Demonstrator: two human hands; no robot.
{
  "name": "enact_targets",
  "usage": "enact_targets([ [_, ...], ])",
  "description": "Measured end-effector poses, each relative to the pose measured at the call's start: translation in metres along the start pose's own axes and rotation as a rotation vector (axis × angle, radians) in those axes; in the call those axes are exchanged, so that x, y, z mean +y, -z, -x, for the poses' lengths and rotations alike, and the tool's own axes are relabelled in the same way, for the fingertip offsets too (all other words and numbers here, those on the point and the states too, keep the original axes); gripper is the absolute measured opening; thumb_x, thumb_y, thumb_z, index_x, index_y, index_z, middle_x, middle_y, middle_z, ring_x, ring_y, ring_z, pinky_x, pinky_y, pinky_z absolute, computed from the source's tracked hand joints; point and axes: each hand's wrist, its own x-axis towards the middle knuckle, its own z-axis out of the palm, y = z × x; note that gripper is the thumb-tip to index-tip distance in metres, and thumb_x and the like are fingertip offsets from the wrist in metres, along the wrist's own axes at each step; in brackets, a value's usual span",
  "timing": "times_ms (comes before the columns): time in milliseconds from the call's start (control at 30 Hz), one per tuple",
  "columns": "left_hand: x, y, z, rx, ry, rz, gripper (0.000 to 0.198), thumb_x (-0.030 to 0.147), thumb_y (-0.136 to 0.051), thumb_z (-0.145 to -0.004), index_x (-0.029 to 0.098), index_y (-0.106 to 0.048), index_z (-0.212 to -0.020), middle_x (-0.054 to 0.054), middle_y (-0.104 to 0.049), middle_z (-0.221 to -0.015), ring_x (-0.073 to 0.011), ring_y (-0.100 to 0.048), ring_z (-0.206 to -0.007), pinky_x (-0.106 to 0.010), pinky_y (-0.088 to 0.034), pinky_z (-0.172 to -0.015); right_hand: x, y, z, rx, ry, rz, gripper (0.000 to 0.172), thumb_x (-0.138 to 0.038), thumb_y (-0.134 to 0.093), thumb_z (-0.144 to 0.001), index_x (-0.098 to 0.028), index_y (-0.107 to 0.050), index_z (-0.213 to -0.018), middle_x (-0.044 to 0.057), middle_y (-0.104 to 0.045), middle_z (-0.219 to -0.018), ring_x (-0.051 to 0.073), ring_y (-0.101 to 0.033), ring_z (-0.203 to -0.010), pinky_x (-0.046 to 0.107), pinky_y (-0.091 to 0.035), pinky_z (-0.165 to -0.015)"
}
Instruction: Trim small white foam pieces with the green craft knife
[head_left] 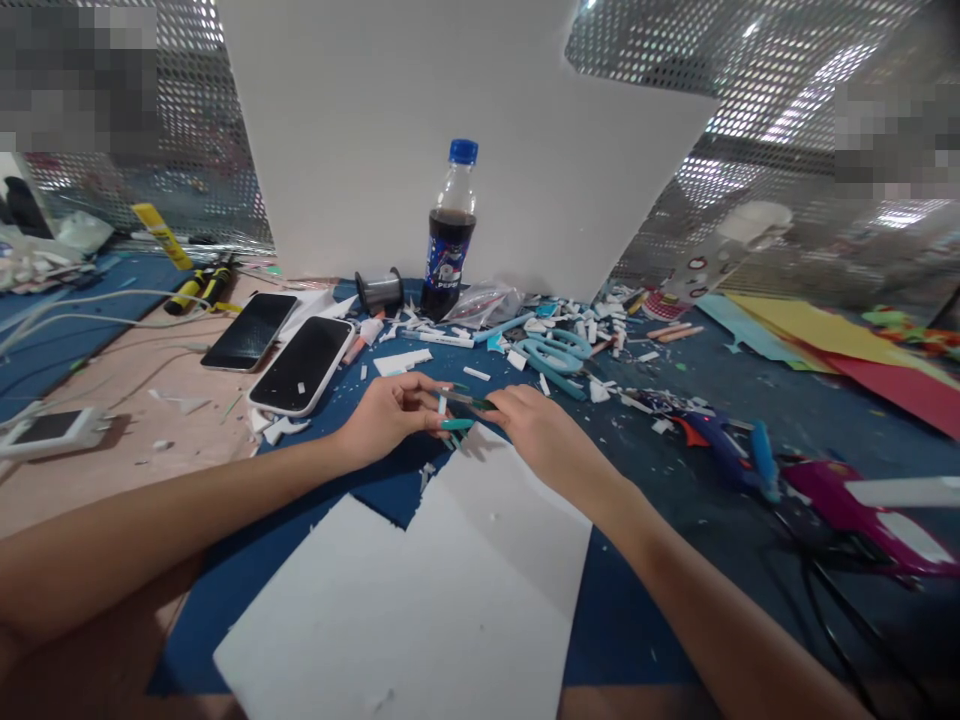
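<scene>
My left hand (394, 415) is closed in a pinch on a small white strip (442, 405), its long teal nails pointing right. My right hand (536, 430) grips a thin blade-like tool (469, 400), whose narrow end reaches across to the left fingers and meets the strip. Most of the tool's handle is hidden inside the right fist. Below both hands lies a white foam board (450, 590) with a notch cut into its upper left edge. The board's upper corner ends just under the fingers.
Behind the hands stand a cola bottle (448, 245), a wire spool (380, 292) and blue scissors (555, 352) among white scraps. Two phones (304, 365) lie left. Glue guns (862, 510) with cables and coloured paper (847, 340) are at right. A white panel (360, 130) rises behind.
</scene>
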Motion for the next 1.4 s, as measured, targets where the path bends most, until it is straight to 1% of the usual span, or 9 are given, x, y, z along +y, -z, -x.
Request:
enact_targets([
  [133, 0.0031, -0.0018, 0.0004, -0.008, 0.024, -0.01, 0.038, 0.019, -0.08, -0.055, 0.009, -0.063, -0.088, 0.0, -0.068, -0.06, -0.0131, -0.065, -0.051, -0.025, -0.056, -0.057, 0.0007, -0.0039, 0.0, 0.015, 0.01, 0.002, 0.02, -0.021, -0.04, -0.093, -0.015, -0.055, -0.083, 0.009, -0.058, -0.084, 0.02, -0.053, -0.081, 0.03, -0.041, -0.07],
  [367, 0.0063, -0.0036, 0.0008, 0.017, 0.041, 0.02, 0.04, 0.017, -0.08, -0.054, 0.009, -0.063, -0.089, 0.001, -0.068, -0.059, -0.0123, -0.065, -0.05, -0.023, -0.055, -0.055, 0.0036, -0.0053, -0.0008, 0.078, 0.04, 0.027, 0.018, -0.023, -0.042, -0.093, -0.016, -0.056, -0.084, 0.007, -0.059, -0.081, 0.019, -0.052, -0.076, 0.029, -0.039, -0.066],
  [600, 0.0064, -0.005, 0.0018, 0.0, 0.057, 0.011, 0.038, 0.017, -0.08, -0.054, 0.008, -0.063, -0.087, 0.001, -0.068, -0.058, -0.0118, -0.064, -0.049, -0.022, -0.054, -0.055, 0.0013, -0.0066, -0.0014, 0.07, 0.02, 0.053, 0.02, -0.022, -0.041, -0.093, -0.014, -0.055, -0.08, 0.007, -0.057, -0.078, 0.02, -0.051, -0.076, 0.029, -0.037, -0.064],
  [833, 0.0058, -0.0044, 0.0015, 0.03, 0.025, 0.046, 0.038, 0.016, -0.08, -0.053, 0.009, -0.064, -0.086, 0.001, -0.068, -0.059, -0.0117, -0.064, -0.048, -0.022, -0.055, -0.053, 0.0037, -0.0056, -0.0009, 0.075, 0.025, 0.041, 0.019, -0.022, -0.042, -0.093, -0.015, -0.054, -0.081, 0.007, -0.057, -0.079, 0.019, -0.05, -0.076, 0.029, -0.037, -0.065],
  [967, 0.0057, -0.0055, 0.0032, -0.005, 0.054, 0.005, 0.035, 0.017, -0.081, -0.053, 0.009, -0.064, -0.083, 0.0, -0.069, -0.06, -0.0131, -0.065, -0.051, -0.024, -0.056, -0.056, 0.0026, -0.0068, -0.0013, 0.082, 0.033, 0.057, 0.02, -0.022, -0.042, -0.093, -0.015, -0.054, -0.079, 0.007, -0.057, -0.078, 0.02, -0.051, -0.077, 0.029, -0.037, -0.065],
  [1133, 0.0041, -0.0071, 0.0041, -0.03, 0.06, 0.024, 0.035, 0.02, -0.08, -0.055, 0.01, -0.063, -0.083, -0.001, -0.069, -0.061, -0.0131, -0.065, -0.052, -0.024, -0.056, -0.056, 0.0027, -0.0074, -0.0017, 0.106, 0.048, 0.053, 0.018, -0.022, -0.041, -0.093, -0.015, -0.055, -0.084, 0.008, -0.058, -0.078, 0.02, -0.051, -0.076, 0.029, -0.037, -0.063],
  [1233, 0.0016, -0.0057, 0.0026, -0.028, 0.033, 0.036, 0.036, 0.022, -0.08, -0.057, 0.01, -0.063, -0.087, -0.001, -0.069, -0.064, -0.0126, -0.066, -0.053, -0.023, -0.056, -0.056, 0.0048, -0.0066, -0.0019, 0.109, 0.013, 0.025, 0.018, -0.021, -0.04, -0.093, -0.015, -0.055, -0.085, 0.009, -0.059, -0.082, 0.021, -0.052, -0.079, 0.029, -0.037, -0.065],
  [1333, -0.0007, -0.0039, 0.0017, -0.015, -0.005, -0.002, 0.041, 0.022, -0.079, -0.059, 0.011, -0.063, -0.095, 0.001, -0.067, -0.063, -0.0114, -0.065, -0.053, -0.023, -0.055, -0.058, 0.0056, -0.0047, -0.0024, 0.144, -0.069, -0.04, 0.018, -0.021, -0.038, -0.093, -0.015, -0.054, -0.086, 0.011, -0.059, -0.086, 0.022, -0.054, -0.083, 0.03, -0.037, -0.066],
  [1400, -0.002, -0.003, 0.0021, 0.014, -0.048, -0.063, 0.041, 0.021, -0.078, -0.061, 0.012, -0.063, -0.097, 0.003, -0.063, -0.061, -0.0098, -0.063, -0.054, -0.022, -0.055, -0.059, 0.0041, -0.0017, -0.0024, 0.181, -0.132, -0.128, 0.02, -0.024, -0.038, -0.093, -0.015, -0.054, -0.084, 0.009, -0.058, -0.081, 0.02, -0.054, -0.076, 0.029, -0.036, -0.062],
])
